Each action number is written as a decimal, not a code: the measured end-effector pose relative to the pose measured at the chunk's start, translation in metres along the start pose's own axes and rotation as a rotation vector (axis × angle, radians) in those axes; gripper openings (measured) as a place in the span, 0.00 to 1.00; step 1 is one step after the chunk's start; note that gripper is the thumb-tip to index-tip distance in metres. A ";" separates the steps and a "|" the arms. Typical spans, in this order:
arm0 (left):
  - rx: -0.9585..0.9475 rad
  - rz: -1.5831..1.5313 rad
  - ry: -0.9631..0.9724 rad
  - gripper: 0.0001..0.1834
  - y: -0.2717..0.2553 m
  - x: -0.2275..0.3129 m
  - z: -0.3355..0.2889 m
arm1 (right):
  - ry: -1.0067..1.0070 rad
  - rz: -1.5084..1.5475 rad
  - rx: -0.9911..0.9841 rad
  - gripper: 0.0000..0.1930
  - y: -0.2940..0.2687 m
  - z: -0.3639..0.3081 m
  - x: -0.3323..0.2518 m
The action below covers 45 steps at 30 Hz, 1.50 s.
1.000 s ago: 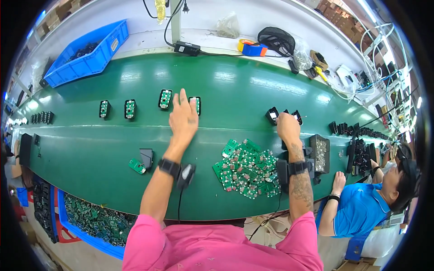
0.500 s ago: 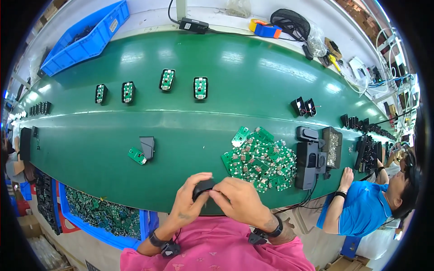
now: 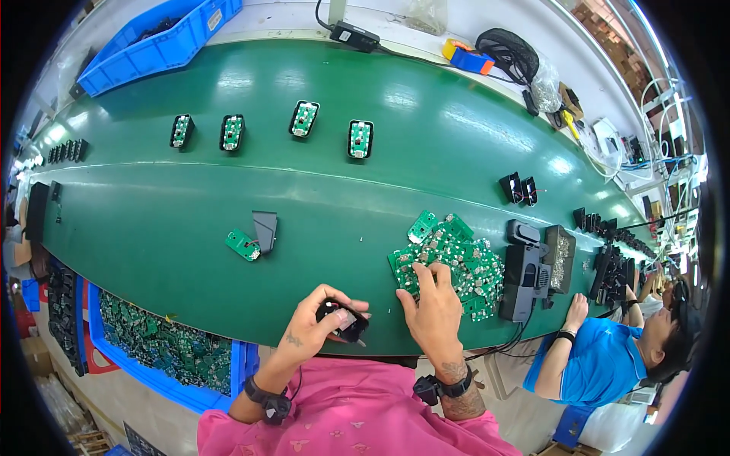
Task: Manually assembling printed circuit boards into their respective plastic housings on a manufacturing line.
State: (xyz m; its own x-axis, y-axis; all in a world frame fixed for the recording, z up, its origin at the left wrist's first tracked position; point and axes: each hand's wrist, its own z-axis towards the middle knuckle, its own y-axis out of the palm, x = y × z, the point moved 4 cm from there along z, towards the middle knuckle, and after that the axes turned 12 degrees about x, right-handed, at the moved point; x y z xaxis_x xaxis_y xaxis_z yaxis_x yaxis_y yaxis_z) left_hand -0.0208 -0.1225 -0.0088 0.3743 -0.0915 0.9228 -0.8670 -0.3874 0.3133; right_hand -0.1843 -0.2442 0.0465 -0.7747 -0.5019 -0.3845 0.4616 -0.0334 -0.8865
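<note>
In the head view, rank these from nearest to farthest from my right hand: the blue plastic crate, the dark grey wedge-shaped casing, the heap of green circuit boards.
From your right hand:
1. Heap of green circuit boards: right at the fingertips.
2. Dark grey wedge-shaped casing: off to the left.
3. Blue plastic crate: far upper left.

Green bench [image 3: 319,194] | four board-filled black housings [image 3: 304,120] | grey wedge casing [image 3: 265,231] | circuit-board pile [image 3: 465,266] | two black housings [image 3: 511,188] | parts tray [image 3: 573,262]

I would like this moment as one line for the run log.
left hand: holds black housing | right hand: over left edge of circuit-board pile, contact unclear | table: four board-filled housings beyond hands
</note>
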 end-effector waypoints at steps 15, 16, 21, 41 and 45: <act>0.208 -0.250 -0.208 0.04 -0.007 0.013 -0.002 | -0.163 0.029 0.115 0.23 0.009 0.002 0.003; 0.180 -0.275 -0.191 0.05 -0.006 0.013 -0.002 | -0.173 0.041 0.110 0.23 0.009 0.000 0.003; 0.184 -0.252 -0.131 0.12 -0.010 0.014 -0.006 | -0.055 0.127 0.088 0.20 0.002 0.001 0.003; 0.156 0.401 0.370 0.07 0.019 0.037 0.002 | 0.500 1.154 -0.383 0.08 0.014 0.007 -0.014; 0.077 0.324 0.286 0.17 0.020 0.027 0.006 | 0.538 1.213 -0.440 0.08 0.022 -0.004 -0.005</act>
State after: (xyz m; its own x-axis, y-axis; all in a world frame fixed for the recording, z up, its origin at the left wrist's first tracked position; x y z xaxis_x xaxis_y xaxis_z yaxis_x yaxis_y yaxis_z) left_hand -0.0264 -0.1379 0.0211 -0.0284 0.0344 0.9990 -0.8936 -0.4488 -0.0100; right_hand -0.1725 -0.2390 0.0282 -0.1103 0.3702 -0.9224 0.8613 0.4987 0.0972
